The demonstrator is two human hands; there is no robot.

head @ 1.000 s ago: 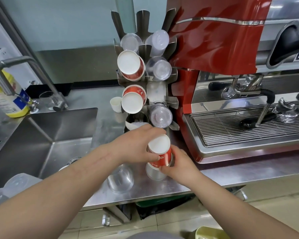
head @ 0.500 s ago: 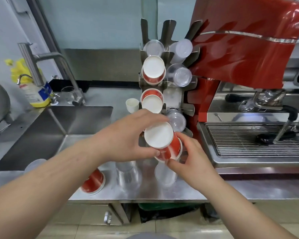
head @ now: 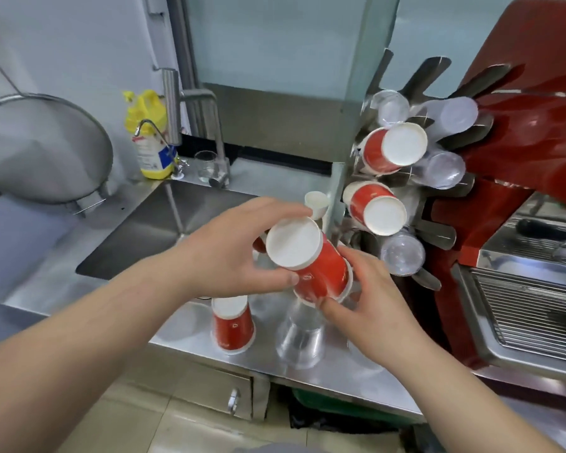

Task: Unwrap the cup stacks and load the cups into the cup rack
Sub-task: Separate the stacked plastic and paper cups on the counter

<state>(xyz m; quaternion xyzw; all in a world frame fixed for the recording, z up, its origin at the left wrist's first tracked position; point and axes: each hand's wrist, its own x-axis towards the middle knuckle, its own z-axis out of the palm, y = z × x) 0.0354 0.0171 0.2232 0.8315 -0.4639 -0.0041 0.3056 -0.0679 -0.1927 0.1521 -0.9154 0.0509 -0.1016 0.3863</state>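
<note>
**Two-handed hold on a red cup stack beside the rack**

Both hands carry the red cup stack (head: 311, 263), tilted, white base toward the camera. The left hand (head: 239, 246) forms the upper grip, fingers curled over the base rim and thumb beneath it. The right hand (head: 370, 295) closes round the stack's mouth end, thumb on the lower wall. The stack hangs above the table (head: 356, 384), at about 8 o'clock from the cup rack (head: 406, 178), near it but apart. At 6 o'clock below the stack stand a clear cup stack (head: 299, 338) and a second red cup stack (head: 232, 325), both upside down.

Risk, as a judgement: paper walls squeezed at the mouth may buckle, and a nested cup could slide out while tilted. A low swing may topple the clear stack below.

Against the frame half a second earlier, both hands keep their hold; the stack lies more steeply tilted and farther left of the rack, and the red stack on the table shows fuller.
</note>
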